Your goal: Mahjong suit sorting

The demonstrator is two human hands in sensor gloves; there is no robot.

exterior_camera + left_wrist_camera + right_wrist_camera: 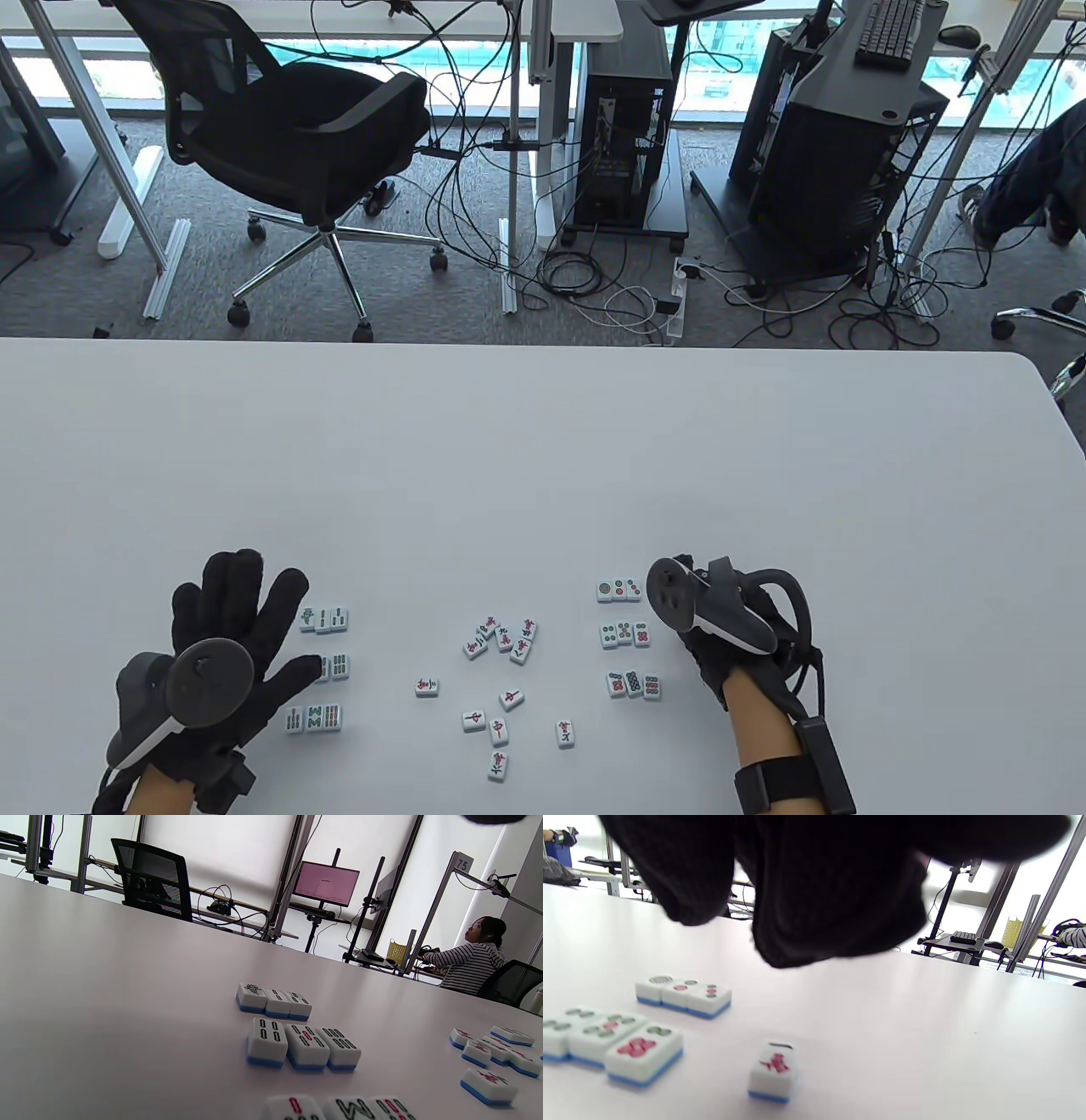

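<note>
We saw the white table [543, 441] with mahjong tiles in three areas along its near edge. On the left, the bamboo tiles [323, 620] lay face up in three short rows of three, and the left hand [229, 624] was spread flat beside them with its fingers straight, gripping nothing; its thumb tip lay against the middle bamboo row [303, 1046]. On the right, the circle tiles [629, 634] sat likewise in three neat rows of three, with the right hand [708, 645] just to their right. A tracker covered its back in the table view, and in the right wrist view the dark glove [818, 887] hung above the surface; we could not tell whether those fingers were curled or held a tile. One character tile [773, 1070] lay alone on the table below that glove, near the top circle row [683, 995]. Between the two sorted groups, the character tiles [501, 638] lay scattered, some in a loose cluster and others spread singly toward the near edge.
</note>
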